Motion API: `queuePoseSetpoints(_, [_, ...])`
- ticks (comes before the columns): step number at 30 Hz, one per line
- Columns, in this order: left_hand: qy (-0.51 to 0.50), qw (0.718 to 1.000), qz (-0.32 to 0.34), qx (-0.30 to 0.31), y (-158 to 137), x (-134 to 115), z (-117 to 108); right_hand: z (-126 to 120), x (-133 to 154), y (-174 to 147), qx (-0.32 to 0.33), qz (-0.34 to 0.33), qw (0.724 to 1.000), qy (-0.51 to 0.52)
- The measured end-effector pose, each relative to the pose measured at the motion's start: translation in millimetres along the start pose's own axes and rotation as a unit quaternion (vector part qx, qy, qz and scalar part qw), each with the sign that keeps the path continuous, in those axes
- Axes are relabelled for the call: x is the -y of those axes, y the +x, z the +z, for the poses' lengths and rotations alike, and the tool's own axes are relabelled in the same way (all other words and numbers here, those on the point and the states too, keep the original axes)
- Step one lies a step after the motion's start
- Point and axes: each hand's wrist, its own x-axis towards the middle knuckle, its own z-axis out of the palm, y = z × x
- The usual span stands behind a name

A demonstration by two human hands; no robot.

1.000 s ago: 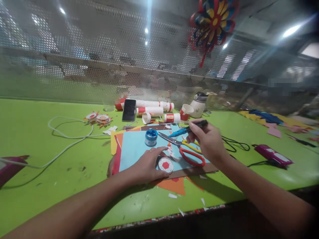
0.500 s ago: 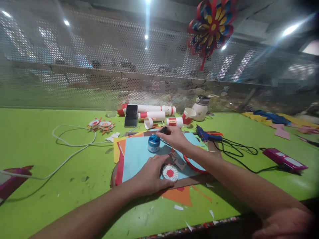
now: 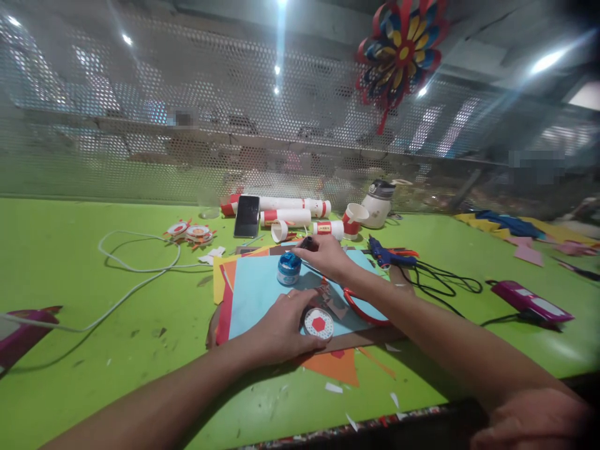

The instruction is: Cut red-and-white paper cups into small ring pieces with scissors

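Note:
A round white disc [image 3: 319, 324] with dark dots and a red hexagon lies on light blue paper [image 3: 253, 290]. My left hand [image 3: 287, 322] curls round its left side, thumb at the lower edge and fingers along the top. Just beyond stands a small blue jar [image 3: 289, 273], with blue stuff showing at its mouth. My right hand [image 3: 327, 253] pinches a dark stick-like tool [image 3: 307, 242] close beside the jar's mouth; its lower end is hard to make out. Red-handled scissors [image 3: 363, 309] lie partly under my right forearm, near grey paper scraps [image 3: 335, 302].
White and red paper tubes [image 3: 287, 217], a phone [image 3: 247, 217] and a white-bodied bottle [image 3: 377, 205] line the back. At right are a blue glue gun [image 3: 387, 254], black cables and a magenta power strip [image 3: 529, 301]. A white cord [image 3: 140, 284] loops at left.
Both hands stay almost where they were, at the disc and by the jar. The view has shifted very slightly.

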Motion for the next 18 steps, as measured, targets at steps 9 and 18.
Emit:
queuePoseSetpoints(9, [-0.002, 1.0, 0.019, -0.007, 0.7, 3.2, 1.8, -31.2, -1.6, -6.7, -0.067, -0.005, 0.993, 0.098])
queuePoseSetpoints(18, [-0.009, 1.0, 0.004, 0.003, -0.8, -0.8, -0.8, -24.5, -23.8, -13.3, -0.073, -0.003, 0.981, 0.177])
